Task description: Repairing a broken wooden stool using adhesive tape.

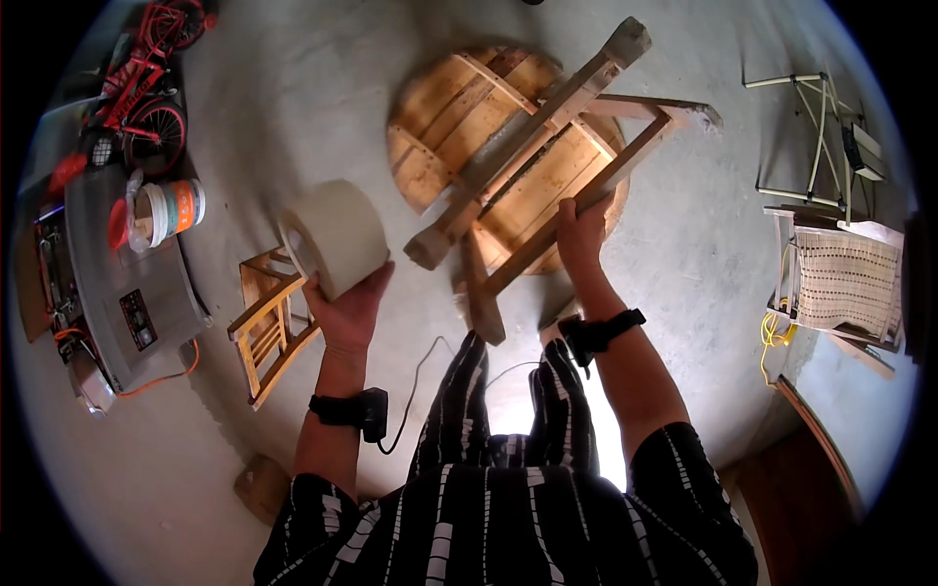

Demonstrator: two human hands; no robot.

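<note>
A large, wide roll of pale tape [342, 234] is in my left hand [348, 314], held up from below with the thumb at its open core. My right hand [583, 234] is wrapped round a wooden crossbar [625, 164] of a table's leg frame. The round wooden tabletop [430, 103] lies with its planked, battened underside facing up. Its legs stick up toward me, and one thick beam [547, 117] crosses over the top. The tape roll is apart from the table, to its left.
Left of my left hand is a small wooden chair [262, 337]. Farther left are a grey case [127, 278], a bucket [184, 207] and a red bicycle [147, 107]. At right are a woven-seat chair [845, 278], a metal frame [819, 137] and a yellow cable [772, 334].
</note>
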